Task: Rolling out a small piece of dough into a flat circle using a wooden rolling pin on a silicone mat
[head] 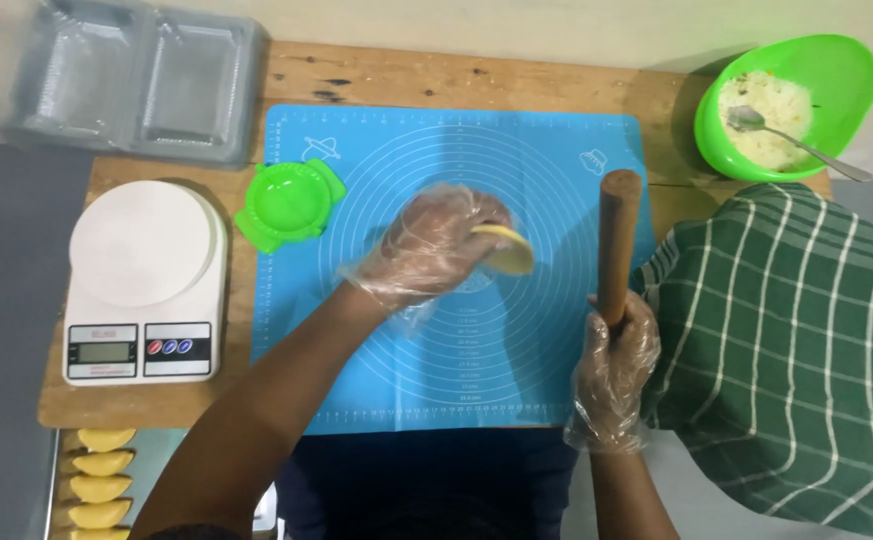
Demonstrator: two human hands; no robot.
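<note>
My left hand [434,245], in a clear plastic glove, presses on a small round piece of yellow dough [509,250] in the middle of a blue rolling mat [356,370]. My right hand [611,365], also gloved, grips the near end of a wooden rolling pin [617,235], which stands along the mat's right edge. A green dumpling press [288,204] lies open at the mat's left edge.
A white kitchen scale [146,282] sits left of the mat. Clear plastic trays [136,80] lie at the back left. A green bowl [841,65] of filling with a spoon [796,142] stands back right. A green checked cloth [786,350] covers something at right. Folded yellow pastries [101,475] line a tray near left.
</note>
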